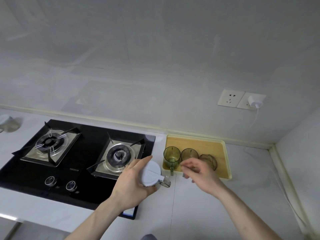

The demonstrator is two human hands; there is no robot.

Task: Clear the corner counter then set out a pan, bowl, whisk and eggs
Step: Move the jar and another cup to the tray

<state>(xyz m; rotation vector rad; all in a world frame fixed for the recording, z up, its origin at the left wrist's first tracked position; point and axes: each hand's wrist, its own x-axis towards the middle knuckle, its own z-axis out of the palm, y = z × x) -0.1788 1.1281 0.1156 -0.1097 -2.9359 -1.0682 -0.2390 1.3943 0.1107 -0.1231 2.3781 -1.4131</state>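
At the far left edge of the white counter (207, 205) a blurred pale object (6, 121) is sitting, too indistinct to name. Next to it the black gas hob (83, 184) is lying flush in the counter, its two burners bare, two knobs along its near side.

The left hand (133, 184) is wrapping around a clear glass jug with a white lid (151, 173), fingers curled under its body and thumb lying along the far side of the lid; the jug is hanging over the gap between the hob's right edge and the tray, its handle pointing right. Whether anything is inside the jug cannot be told.

The right hand (199, 172) is hovering half open, fingers loosely curled and holding nothing, over the near edge of the yellow tray (223, 153). The tray is sitting against the back wall, just right of the hob. In it two green ribbed glasses (171, 156) are standing side by side near its left end, both looking empty, and a brownish glass piece (208, 160) is lying tilted just right of them, partly hidden by the fingers.

Right of the tray the counter is running bare into the corner, with a white cable (256, 118) trailing down from a wall plug (254, 100) above it.
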